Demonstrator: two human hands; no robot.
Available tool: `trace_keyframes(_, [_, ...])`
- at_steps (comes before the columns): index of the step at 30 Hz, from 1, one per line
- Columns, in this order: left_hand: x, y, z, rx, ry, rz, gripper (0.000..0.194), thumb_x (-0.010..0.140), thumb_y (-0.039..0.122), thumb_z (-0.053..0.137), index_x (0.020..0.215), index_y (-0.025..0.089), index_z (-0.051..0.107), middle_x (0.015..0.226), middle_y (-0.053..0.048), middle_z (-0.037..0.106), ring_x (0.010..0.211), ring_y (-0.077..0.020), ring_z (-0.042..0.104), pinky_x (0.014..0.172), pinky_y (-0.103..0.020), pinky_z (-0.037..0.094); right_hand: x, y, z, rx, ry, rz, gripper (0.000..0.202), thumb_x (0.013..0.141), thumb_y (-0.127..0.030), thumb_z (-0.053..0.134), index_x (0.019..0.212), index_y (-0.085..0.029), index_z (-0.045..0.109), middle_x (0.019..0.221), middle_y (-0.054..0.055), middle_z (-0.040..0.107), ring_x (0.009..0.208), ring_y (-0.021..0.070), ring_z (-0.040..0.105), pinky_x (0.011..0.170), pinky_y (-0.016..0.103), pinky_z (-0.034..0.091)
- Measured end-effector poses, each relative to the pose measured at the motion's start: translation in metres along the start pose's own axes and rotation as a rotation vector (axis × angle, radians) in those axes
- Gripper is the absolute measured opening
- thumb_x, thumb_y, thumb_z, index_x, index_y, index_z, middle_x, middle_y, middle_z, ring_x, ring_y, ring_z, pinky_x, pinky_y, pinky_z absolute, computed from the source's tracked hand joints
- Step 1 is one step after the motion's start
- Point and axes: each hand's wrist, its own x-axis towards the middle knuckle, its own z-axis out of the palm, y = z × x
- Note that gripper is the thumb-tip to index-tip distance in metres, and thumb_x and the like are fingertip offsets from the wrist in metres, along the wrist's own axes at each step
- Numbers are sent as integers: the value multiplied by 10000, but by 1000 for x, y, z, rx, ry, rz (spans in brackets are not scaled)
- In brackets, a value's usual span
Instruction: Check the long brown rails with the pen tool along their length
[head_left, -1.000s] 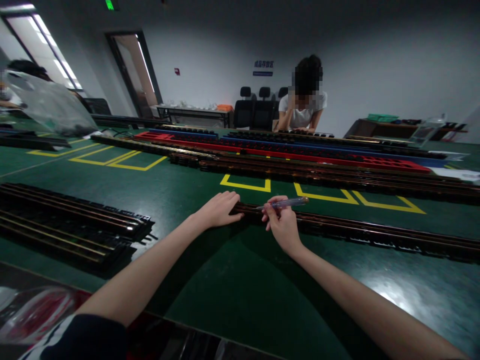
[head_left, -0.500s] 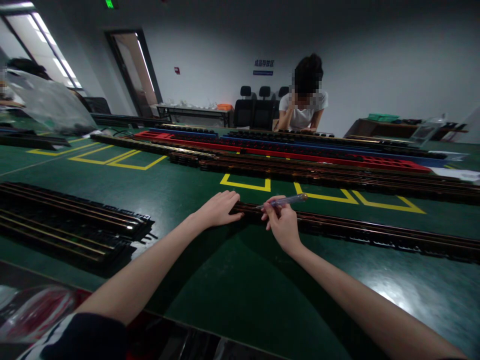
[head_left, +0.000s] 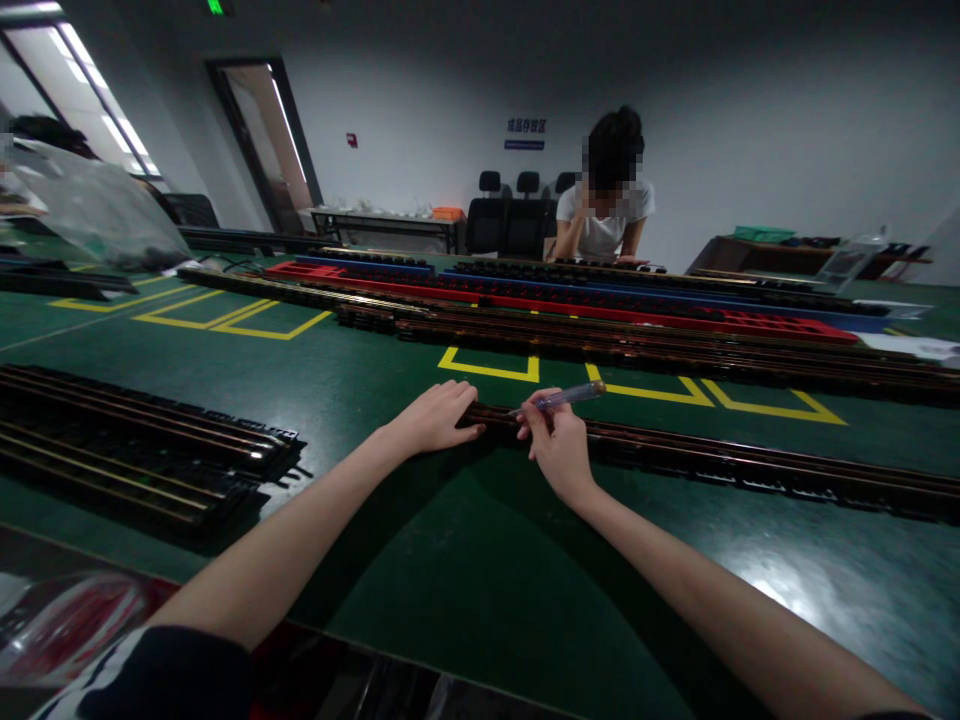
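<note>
My left hand (head_left: 439,418) is closed over the left end of a long dark rail with copper-coloured strips (head_left: 720,460), thumb on the near side and fingers over the far side. In my right hand (head_left: 559,445) is a screwdriver with a clear purplish handle (head_left: 566,396), held like a pen. Its thin shaft slants down to the left, and the tip meets the rail just right of my left hand. Whether the tip sits in a screw or slot is too small to tell. The rail runs off to the right across the green table (head_left: 465,560).
Similar dark rails (head_left: 127,440) lie stacked at the left. Beyond my hands run more copper-striped rails (head_left: 600,335), a red tray (head_left: 780,325) and blue trays. Yellow tape outlines (head_left: 491,372) mark the table. A person (head_left: 600,215) sits across; a plastic bag (head_left: 97,205) stands far left.
My right hand and the screwdriver have shifted slightly left along the rail, towards my left hand. My left hand keeps its place on the rail.
</note>
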Motion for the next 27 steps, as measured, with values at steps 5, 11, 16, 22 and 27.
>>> trace_keyframes(5, [0,0,0,-2,2,0,257,842,393,502,919,147,498,913,-95,585,827,-223,546,706,-323,407,0,-1,-1,-18,-13,8,301,867,-489,475,836,-190,476,680,33,596,463,135,560,327,225,409])
trace_keyframes(11, [0,1,0,23,-4,-19,296,852,440,487,916,151,501,904,-90,593,836,-229,558,693,-323,400,0,1,0,-14,-6,-12,265,876,-448,478,834,-186,476,674,24,594,460,123,559,342,215,419])
trace_keyframes(16, [2,2,-3,62,-3,-19,269,866,409,458,923,151,504,900,-89,603,846,-228,567,700,-324,396,-1,2,1,19,20,-36,243,876,-424,488,837,-185,473,655,12,584,455,116,553,324,199,419])
trace_keyframes(22, [0,1,-8,102,-14,8,263,852,410,460,893,155,512,911,-80,622,842,-228,574,713,-337,393,-2,1,1,48,0,-43,229,879,-411,494,833,-187,479,650,2,580,450,103,544,323,188,451])
trace_keyframes(27, [-3,-3,-10,101,-6,-2,262,841,396,468,903,150,531,934,-79,634,822,-212,576,732,-337,394,-2,2,0,66,36,-35,215,889,-393,486,836,-185,477,670,-1,570,479,100,564,345,184,481])
